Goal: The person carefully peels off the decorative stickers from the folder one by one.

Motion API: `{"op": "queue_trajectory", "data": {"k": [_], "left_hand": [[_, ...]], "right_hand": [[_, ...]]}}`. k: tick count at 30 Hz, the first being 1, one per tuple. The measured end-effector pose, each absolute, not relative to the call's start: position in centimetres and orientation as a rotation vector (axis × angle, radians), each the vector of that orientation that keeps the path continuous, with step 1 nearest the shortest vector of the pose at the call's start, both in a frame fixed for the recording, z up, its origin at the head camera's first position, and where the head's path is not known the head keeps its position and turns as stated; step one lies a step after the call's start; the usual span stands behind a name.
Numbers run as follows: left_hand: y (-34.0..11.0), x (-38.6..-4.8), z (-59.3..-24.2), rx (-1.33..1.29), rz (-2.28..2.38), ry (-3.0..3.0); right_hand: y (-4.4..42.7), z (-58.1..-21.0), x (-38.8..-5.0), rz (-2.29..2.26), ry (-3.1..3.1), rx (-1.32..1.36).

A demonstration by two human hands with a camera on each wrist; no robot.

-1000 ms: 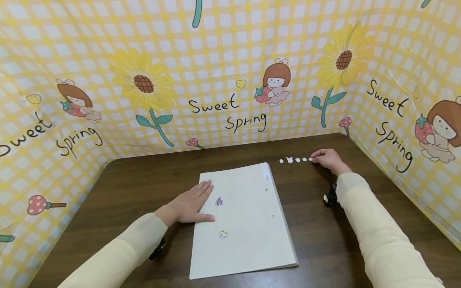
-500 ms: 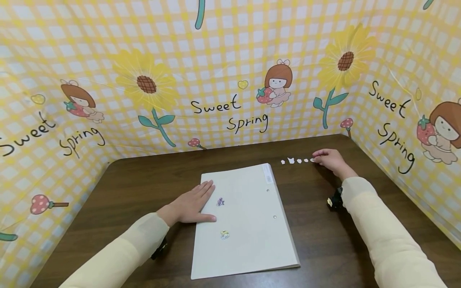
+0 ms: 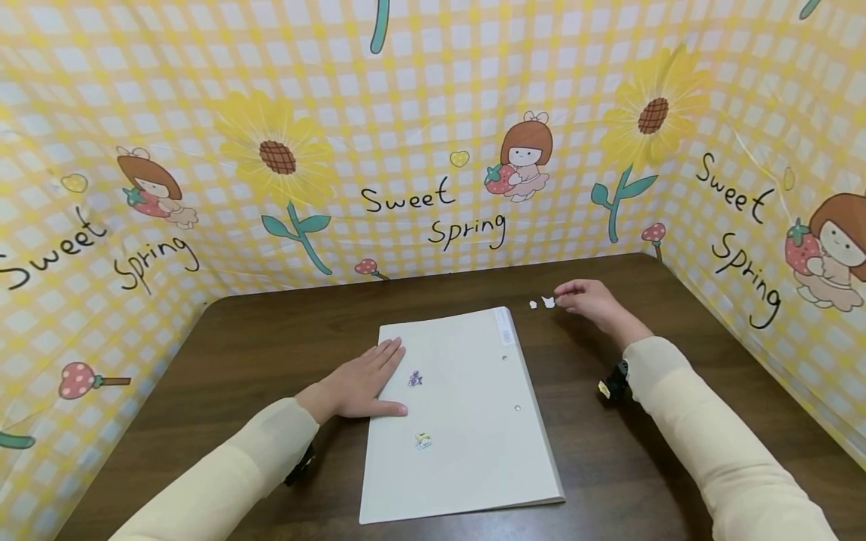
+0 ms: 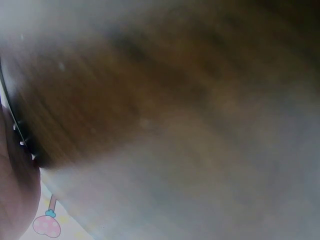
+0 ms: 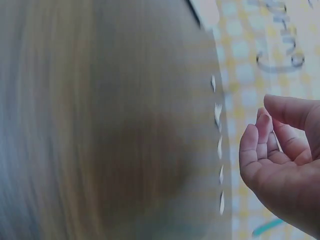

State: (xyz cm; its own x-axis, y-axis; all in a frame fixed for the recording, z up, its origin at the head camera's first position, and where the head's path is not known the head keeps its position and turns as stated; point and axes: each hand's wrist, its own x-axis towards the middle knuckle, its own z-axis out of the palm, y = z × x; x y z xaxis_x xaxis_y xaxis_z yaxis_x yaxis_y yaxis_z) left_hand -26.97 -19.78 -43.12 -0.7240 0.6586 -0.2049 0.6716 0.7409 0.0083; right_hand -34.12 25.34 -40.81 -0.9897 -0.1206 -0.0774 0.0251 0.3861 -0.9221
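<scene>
My left hand (image 3: 358, 382) lies flat with straight fingers on the left edge of a white folder (image 3: 473, 458). On the folder are a small purple sticker-like picture (image 3: 415, 379) and a yellow-and-white one (image 3: 422, 441). Beyond its far right corner, several small white flat pieces (image 5: 217, 116) lie in a row on the table. My right hand (image 3: 590, 302) hovers by that row, fingers loosely bent and thumb near the forefinger. Nothing shows between them in the right wrist view. From the head, this hand hides part of the row. The left wrist view is mostly blurred.
The dark wooden table (image 3: 298, 319) extends around the folder. A yellow checked cloth (image 3: 406, 113) with printed flowers and figures hangs behind it and along both sides. A barcode label (image 3: 505, 330) and two round studs (image 3: 517, 408) sit along the folder's right side.
My right hand has left the right end of the row of white pieces and moved left above it, now covering several of them. The left hand has stayed on the folder.
</scene>
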Motion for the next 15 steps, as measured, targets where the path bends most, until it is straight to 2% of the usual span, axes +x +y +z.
{"op": "queue_trajectory", "data": {"k": [15], "left_hand": [[-19.8, -27.0, -43.3, 1.073, -0.095, 2.754]], "right_hand": [[17.9, -38.6, -31.7, -1.657, 2.414, -0.216]]}}
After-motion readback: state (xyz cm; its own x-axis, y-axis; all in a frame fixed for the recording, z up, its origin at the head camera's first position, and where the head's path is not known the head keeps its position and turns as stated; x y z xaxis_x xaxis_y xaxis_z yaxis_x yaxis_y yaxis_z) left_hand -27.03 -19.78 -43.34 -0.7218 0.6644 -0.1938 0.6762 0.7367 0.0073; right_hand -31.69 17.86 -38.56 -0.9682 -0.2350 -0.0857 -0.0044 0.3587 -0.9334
